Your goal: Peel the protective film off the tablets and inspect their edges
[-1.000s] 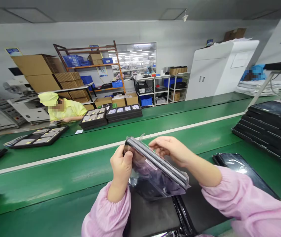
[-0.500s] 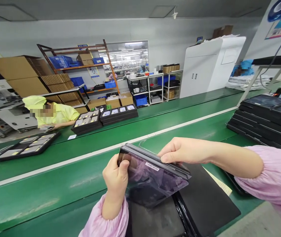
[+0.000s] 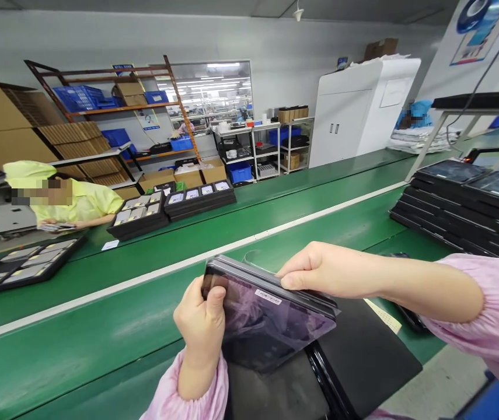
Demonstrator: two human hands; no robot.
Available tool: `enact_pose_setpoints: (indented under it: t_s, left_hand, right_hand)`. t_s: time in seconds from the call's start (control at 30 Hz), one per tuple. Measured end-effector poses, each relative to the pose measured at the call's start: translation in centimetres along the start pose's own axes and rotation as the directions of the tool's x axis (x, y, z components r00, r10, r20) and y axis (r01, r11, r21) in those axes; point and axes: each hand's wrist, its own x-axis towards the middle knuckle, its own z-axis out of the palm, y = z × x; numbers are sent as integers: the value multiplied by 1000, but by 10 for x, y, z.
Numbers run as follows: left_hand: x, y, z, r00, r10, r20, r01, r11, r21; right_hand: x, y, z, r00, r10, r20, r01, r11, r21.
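A small stack of tablets (image 3: 271, 321) is held tilted up in front of me, its glossy screen side towards me, with a white barcode label near the upper edge. My left hand (image 3: 203, 312) is closed round the stack's left end, thumb on the front face. My right hand (image 3: 308, 268) pinches the top edge of the stack with thumb and fingers; some fingertips are hidden behind it. Thin clear film shows at the edges. Below lie a black tray (image 3: 271, 388) and a flat black sheet (image 3: 376, 356), partly covered by the tablets.
A green conveyor bench (image 3: 113, 326) runs across the view. Stacked black trays of tablets (image 3: 459, 204) stand at right. Across the bench are dark trays of devices (image 3: 196, 198) and a co-worker in yellow (image 3: 78, 198) handling flat items. A yellowish paper (image 3: 384, 318) lies under the black sheet.
The view has turned slightly to the right, so the background sits further left. Both hands keep hold of the tablets in nearly the same pose.
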Motion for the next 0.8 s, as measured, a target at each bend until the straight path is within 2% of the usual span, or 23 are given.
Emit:
enact_pose_setpoints:
  t_s: [0.1, 0.2, 0.4, 0.57, 0.8]
  left_hand:
    - [3, -5, -2, 1000, 20, -6, -20, 999, -29]
    - [2, -10, -5, 999, -14, -48, 12, 999, -50]
    - [-5, -22, -13, 978, -138, -154, 128, 989, -77]
    - [-11, -18, -20, 964, -198, -178, 168, 971, -169]
    - [-17, -10, -22, 949, -231, -217, 182, 958, -221]
  right_hand:
    - [-1, -2, 1, 1000, -22, 9, 22, 998, -56]
    - [-2, 4, 0, 997, -52, 57, 53, 999, -2]
    - [-2, 43, 2, 971, -226, 77, 208, 960, 189]
    - [-6, 66, 19, 899, -429, 94, 421, 902, 93]
    - [-10, 66, 29, 881, -468, 72, 468, 883, 12]
